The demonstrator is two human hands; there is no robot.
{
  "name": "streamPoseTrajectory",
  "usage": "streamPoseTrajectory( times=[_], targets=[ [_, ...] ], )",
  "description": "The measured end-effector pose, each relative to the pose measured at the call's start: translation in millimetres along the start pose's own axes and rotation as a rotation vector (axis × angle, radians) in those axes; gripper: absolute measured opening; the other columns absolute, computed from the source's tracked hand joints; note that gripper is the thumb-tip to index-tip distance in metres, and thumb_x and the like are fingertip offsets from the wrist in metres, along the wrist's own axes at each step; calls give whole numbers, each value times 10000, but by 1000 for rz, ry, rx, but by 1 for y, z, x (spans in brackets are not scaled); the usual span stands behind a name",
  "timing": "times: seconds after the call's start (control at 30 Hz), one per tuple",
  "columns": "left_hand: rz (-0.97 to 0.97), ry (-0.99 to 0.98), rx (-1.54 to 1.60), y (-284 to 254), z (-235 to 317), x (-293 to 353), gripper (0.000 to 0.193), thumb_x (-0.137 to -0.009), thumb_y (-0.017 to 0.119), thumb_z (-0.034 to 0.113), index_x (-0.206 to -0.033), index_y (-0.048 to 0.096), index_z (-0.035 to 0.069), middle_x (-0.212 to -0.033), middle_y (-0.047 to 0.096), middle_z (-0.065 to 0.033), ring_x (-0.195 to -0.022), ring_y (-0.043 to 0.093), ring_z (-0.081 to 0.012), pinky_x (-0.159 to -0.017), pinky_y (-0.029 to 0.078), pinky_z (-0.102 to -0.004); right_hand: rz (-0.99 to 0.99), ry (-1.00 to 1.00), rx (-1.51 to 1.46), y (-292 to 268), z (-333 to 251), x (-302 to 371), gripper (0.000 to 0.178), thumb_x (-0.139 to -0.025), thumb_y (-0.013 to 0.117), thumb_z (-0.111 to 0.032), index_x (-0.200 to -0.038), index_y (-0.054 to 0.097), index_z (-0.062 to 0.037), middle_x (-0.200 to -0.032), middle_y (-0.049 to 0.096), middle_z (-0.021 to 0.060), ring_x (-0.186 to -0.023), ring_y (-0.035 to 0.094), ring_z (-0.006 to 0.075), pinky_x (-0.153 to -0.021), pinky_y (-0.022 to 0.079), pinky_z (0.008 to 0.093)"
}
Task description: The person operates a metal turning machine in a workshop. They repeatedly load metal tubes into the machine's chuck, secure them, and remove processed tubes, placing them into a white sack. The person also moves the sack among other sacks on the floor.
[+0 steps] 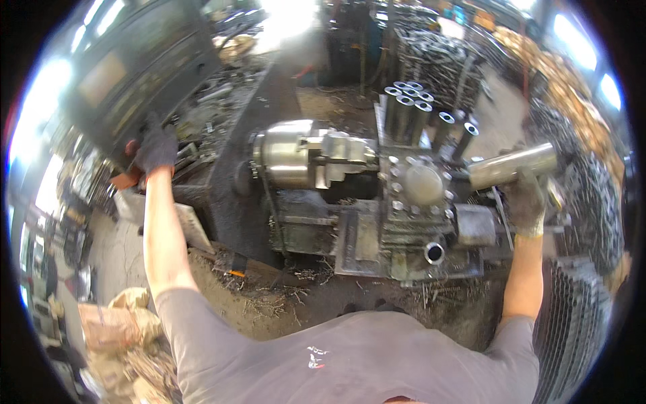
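Here, gloved right hand [526, 202] grip wrapped round a metal tube [513, 165], left hand [156, 147] grip closed on a red-tipped lever [128, 176].

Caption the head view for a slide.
At a lathe, the gloved right hand holds a steel tube while the gloved left hand grips a red lever.

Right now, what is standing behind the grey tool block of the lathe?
Behind the tool block, a cluster of upright metal tubes stands, open ends up. Their lower parts are hidden by the block.

Daylight is flooding in from far openings [286, 17]; dirt floor [269, 306] is lying littered with metal shavings.
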State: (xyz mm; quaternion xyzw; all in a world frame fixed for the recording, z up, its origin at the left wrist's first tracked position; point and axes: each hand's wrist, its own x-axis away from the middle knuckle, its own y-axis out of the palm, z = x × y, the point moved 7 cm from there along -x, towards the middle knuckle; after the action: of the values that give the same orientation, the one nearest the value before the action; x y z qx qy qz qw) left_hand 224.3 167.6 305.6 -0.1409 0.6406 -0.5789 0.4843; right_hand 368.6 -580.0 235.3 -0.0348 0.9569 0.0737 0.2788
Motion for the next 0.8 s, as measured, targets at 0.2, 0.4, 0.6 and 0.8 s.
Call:
streamPoseTrajectory(
  times=[0.2, 0.4, 0.6, 0.8],
  targets=[
    [-371, 540, 998, -7, 109, 258, 668, -823, 843, 66, -1444, 598, 80, -1263, 738, -116, -1168, 700, -241, -965, 571, -395, -779, -173, -129, 87, -57, 82, 424, -858, 815, -110, -1241, 724, 47, -1132, 781, 189, -1112, 742, 242, -877, 665, 386],
    [-1136, 275, 1412, 26, 163, 520, 834, -724, 949, 174, -1462, 570, 84, -1378, 681, -94, -1279, 655, -240, -1099, 521, -359, -1071, 209, -183, 159, 13, 194, 506, -765, 922, -188, -1204, 719, -39, -1126, 767, 152, -1084, 736, 318, -951, 595, 414],
    [-911, 102, 579, 145, 16, 654, 471, -886, 744, 413, -1267, 694, 140, -1148, 739, -219, -1086, 709, -410, -892, 582, -475, -1202, 280, -10, 182, 59, 275, 427, -775, 913, -252, -1130, 736, -95, -1026, 767, 80, -882, 732, 207, -817, 593, 373],
    [-962, -1044, 171, 157, -279, 967, 603, -900, 645, 513, -1359, 709, 128, -1445, 647, -186, -1361, 600, -394, -1105, 488, -467, -1396, 372, -64, 214, 41, 350, 228, -801, 869, -170, -977, 768, -66, -972, 755, 61, -911, 699, 165, -837, 569, 356]
  ],
)
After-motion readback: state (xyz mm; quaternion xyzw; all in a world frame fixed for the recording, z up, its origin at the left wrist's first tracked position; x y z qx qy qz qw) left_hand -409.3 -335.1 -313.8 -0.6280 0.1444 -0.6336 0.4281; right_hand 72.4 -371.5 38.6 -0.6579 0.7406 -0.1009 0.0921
